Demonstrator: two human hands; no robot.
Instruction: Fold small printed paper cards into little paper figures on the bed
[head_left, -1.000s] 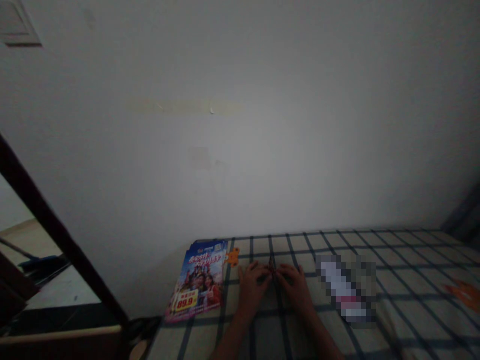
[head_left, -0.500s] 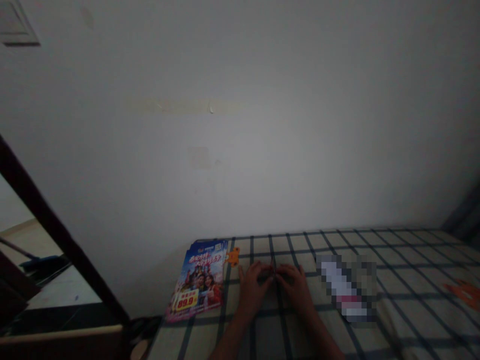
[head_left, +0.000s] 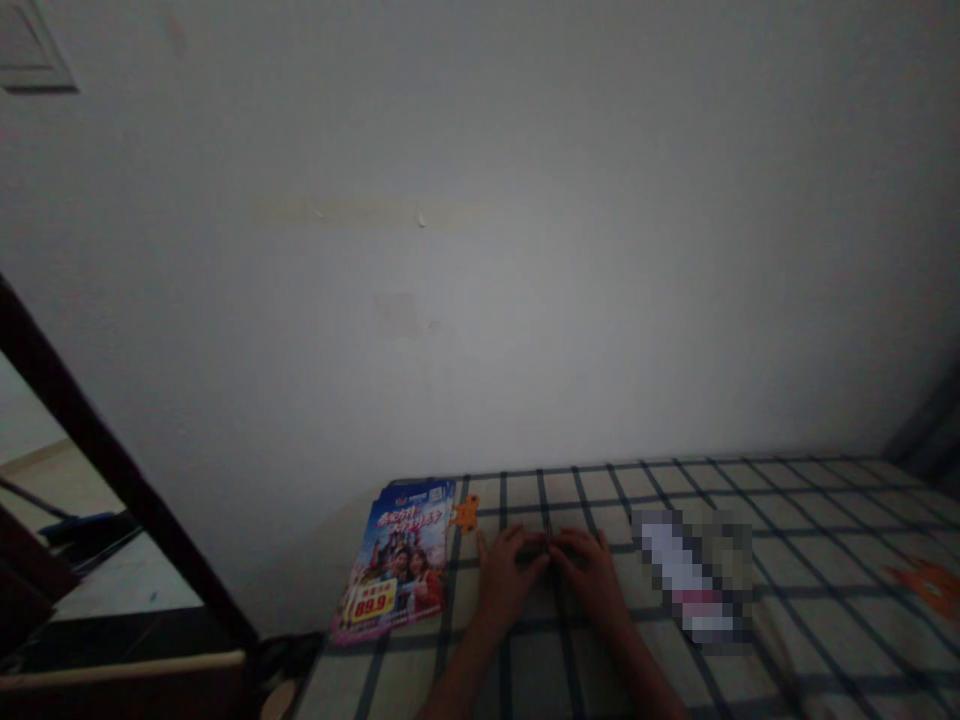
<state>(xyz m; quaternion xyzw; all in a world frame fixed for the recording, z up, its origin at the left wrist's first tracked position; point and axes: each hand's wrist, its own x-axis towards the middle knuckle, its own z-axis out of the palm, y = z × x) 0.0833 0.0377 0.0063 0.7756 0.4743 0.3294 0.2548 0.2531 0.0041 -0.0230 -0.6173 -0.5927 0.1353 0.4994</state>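
Observation:
My left hand and my right hand rest side by side on a checked cloth, fingertips meeting. Between them they pinch a small dark thing that is too dim and small to name. The fingers of both hands are curled inward. A stack of colourful leaflets lies just left of my left hand. A pixelated patch covers something on the cloth to the right of my right hand.
A small orange shape sits by the leaflets' top corner, another orange print at far right. A pale wall rises right behind the cloth. A dark slanted bar and the floor lie at the left.
Both hands have stayed in place with only slight finger movement. The view has shifted very little.

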